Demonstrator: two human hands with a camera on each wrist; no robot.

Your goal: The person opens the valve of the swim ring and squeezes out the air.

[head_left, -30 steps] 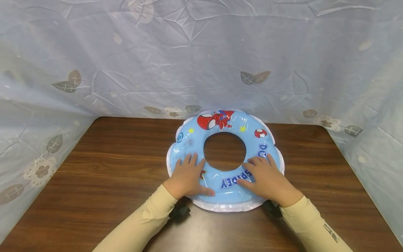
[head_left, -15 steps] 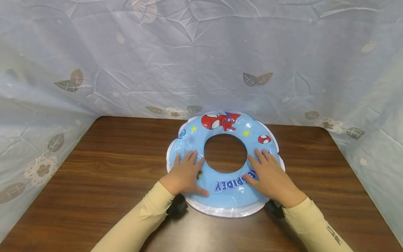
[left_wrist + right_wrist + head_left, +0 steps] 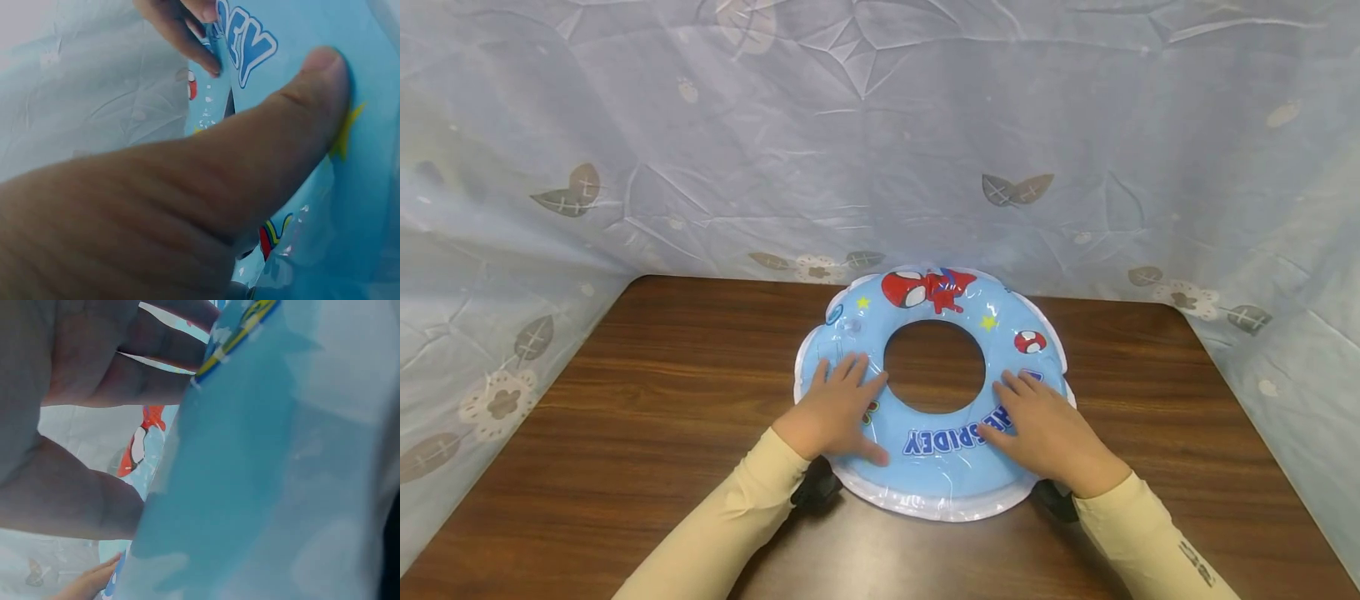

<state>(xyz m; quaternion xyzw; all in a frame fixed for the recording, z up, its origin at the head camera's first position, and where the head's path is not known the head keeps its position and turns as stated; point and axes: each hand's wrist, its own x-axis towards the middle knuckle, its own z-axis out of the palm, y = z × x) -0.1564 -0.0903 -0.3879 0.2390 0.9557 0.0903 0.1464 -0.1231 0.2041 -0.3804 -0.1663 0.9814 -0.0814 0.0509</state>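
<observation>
A light blue inflatable swim ring (image 3: 936, 479) with a white rim lies on the wooden table, printed with red cartoon figures, yellow stars and blue lettering. On its near left part rests my left hand (image 3: 835, 408), fingers spread and fairly straight. My right hand (image 3: 1048, 429) touches the near right part with extended fingers, covering some of the letters. In the left wrist view, the thumb of the left hand (image 3: 250, 162) presses flat against the ring's vinyl (image 3: 369, 175). The right wrist view has the right hand's fingers (image 3: 156, 381) touching the ring's surface (image 3: 231, 469).
A brown wood-grain table (image 3: 662, 375) carries the ring. Pale curtains (image 3: 887, 150) with leaf and flower prints hang behind it and along both sides. Dark wrist devices (image 3: 816, 487) sit under the cream sleeves (image 3: 737, 508).
The ring has turned a little clockwise and shifted slightly nearer: its top figure moved right, its near lettering left. The left hand slid slightly left; the right hand's fingers shifted on the vinyl.
</observation>
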